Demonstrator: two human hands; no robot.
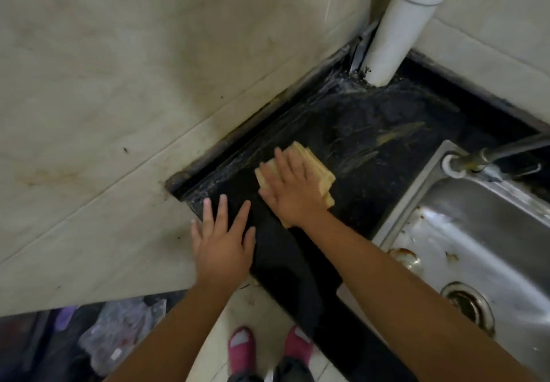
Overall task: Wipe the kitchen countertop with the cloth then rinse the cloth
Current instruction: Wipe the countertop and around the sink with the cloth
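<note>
Head view: right hand (293, 191), fingers spread, presses the yellow cloth (312, 167) flat mid-surface (372, 149); left hand (221, 240) splayed at the front-left corner. Wiping underway, rinsing remains.

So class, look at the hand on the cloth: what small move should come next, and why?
Probably push the cloth forward and to the right under the right hand, toward the yellowish streaks on the black countertop. That hand lies flat on the folded cloth, the smears ahead look unwiped, and the left hand rests open near the counter's edge.
</note>
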